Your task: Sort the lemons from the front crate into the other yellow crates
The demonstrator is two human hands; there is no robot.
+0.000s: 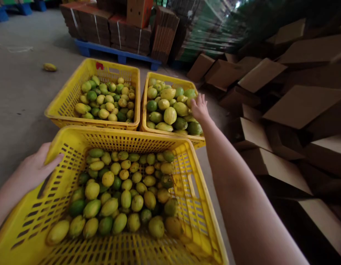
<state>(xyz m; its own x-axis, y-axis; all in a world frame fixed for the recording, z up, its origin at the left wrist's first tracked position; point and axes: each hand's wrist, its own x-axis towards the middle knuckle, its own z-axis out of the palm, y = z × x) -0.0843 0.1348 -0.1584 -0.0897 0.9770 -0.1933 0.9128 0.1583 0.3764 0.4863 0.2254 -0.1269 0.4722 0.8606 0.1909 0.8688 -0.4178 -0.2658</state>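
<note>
The near yellow crate (199, 221), part-filled with green and yellow fruit (126, 198), occupies the foreground. We note its edges first: the far rim lies just beside the far left crate (94, 122) and the far right crate (173, 135), whereas the grey floor (18, 95) spreads widely at left. At right, a narrower strip separates the crates from cardboard boxes (303, 106). The near yellow crate's mouth faces up toward us; its far rim runs left to right, but, the near end being cut off, we cannot tell its long axis. The left hand (36, 167) clasps its left rim, thumb inside. The right hand (199, 106), fingers extended, is at the far right crate's right edge; whether it touches fruit we cannot tell.
</note>
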